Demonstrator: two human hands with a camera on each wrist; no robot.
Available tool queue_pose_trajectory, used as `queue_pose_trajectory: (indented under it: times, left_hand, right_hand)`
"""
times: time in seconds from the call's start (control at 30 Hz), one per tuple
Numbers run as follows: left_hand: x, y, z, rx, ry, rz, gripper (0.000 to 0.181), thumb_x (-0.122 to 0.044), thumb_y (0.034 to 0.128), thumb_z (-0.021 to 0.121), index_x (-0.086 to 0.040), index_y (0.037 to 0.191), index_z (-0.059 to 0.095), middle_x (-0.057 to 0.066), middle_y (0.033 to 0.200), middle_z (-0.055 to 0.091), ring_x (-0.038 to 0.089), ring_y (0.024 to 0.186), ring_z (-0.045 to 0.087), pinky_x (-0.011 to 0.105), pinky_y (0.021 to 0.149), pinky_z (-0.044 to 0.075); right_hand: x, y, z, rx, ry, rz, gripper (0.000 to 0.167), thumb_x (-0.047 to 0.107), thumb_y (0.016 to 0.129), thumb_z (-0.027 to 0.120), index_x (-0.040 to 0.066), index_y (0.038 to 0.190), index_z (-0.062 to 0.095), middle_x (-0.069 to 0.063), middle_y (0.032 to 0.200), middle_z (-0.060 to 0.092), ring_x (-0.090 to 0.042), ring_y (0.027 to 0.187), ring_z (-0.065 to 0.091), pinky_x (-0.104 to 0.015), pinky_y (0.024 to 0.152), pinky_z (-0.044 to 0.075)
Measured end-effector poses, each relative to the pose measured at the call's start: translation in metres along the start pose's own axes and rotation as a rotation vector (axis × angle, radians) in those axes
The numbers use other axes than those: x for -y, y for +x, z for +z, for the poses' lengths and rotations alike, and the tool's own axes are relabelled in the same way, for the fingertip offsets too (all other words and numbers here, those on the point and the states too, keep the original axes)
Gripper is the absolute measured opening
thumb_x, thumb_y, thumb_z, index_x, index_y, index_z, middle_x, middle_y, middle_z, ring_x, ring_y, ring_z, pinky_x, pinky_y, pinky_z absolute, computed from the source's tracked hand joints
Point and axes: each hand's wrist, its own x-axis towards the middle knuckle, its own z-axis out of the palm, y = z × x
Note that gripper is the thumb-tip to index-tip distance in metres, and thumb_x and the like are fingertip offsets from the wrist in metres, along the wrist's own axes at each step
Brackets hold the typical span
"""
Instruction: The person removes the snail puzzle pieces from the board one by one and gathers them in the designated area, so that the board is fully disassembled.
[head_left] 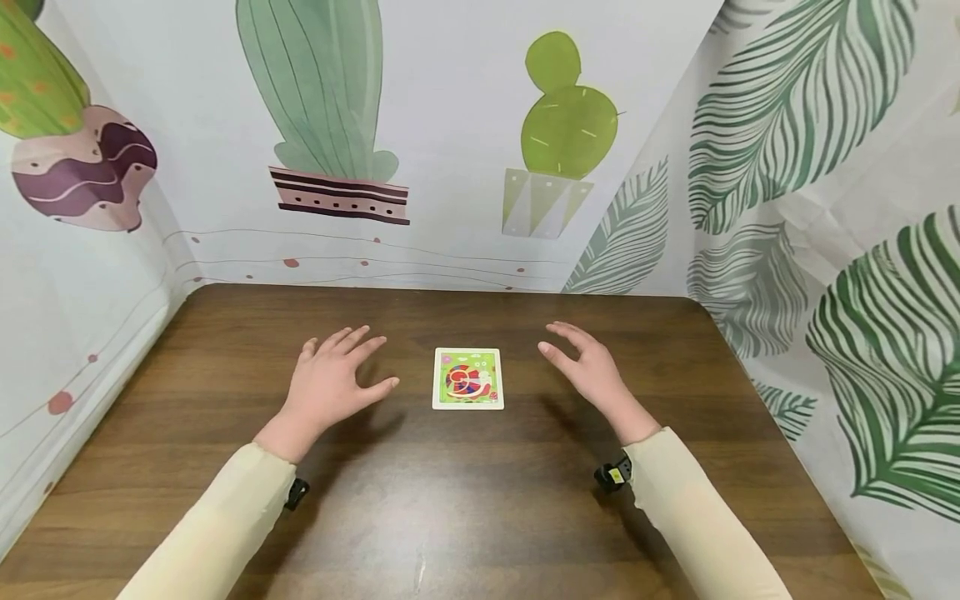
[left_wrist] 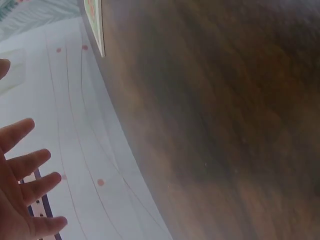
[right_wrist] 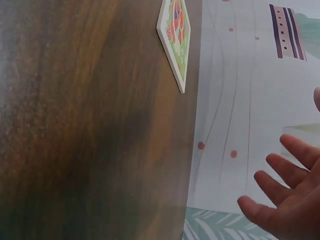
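With fingers spread wide on left hand and right hand, holding nothing. Between these fingers, touching neither side: picture board, flat on the table. Could perhaps slide away, because of pushing from one side only.

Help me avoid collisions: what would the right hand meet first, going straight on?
The right hand would likely meet the cactus-print backdrop, passing behind the snail-picture board; depth is unclear.
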Motion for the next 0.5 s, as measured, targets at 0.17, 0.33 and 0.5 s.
queue_pose_trajectory:
  times: [0.17,0.33,0.5]
  left_hand:
    - [-0.009,0.003,0.004,0.005,-0.003,0.094,0.063,-0.056,0.0869,0.068,-0.018,0.136,0.067,0.011,0.148,0.061,0.035,0.138,0.056,0.067,0.112,0.038]
    - [-0.021,0.008,0.006,0.038,-0.016,0.164,0.057,-0.053,0.0884,0.067,-0.019,0.135,0.068,0.010,0.145,0.064,0.035,0.135,0.059,0.065,0.112,0.040]
    - [-0.032,0.012,0.009,0.060,-0.027,0.220,0.055,-0.050,0.0891,0.068,-0.018,0.134,0.069,0.009,0.144,0.065,0.036,0.133,0.061,0.063,0.111,0.044]
  right_hand:
    - [0.002,0.007,0.001,0.049,0.038,-0.008,0.052,0.033,0.102,0.062,0.005,0.145,0.056,-0.019,0.157,0.050,-0.038,0.150,0.042,-0.058,0.119,0.040]
    - [0.005,0.013,0.003,0.080,0.036,-0.010,0.047,0.030,0.102,0.063,0.003,0.141,0.060,-0.020,0.150,0.057,-0.039,0.145,0.048,-0.056,0.117,0.043]
    - [0.010,0.018,0.006,0.092,0.017,-0.015,0.043,0.028,0.101,0.064,0.003,0.136,0.064,-0.020,0.142,0.064,-0.039,0.140,0.054,-0.055,0.116,0.043]
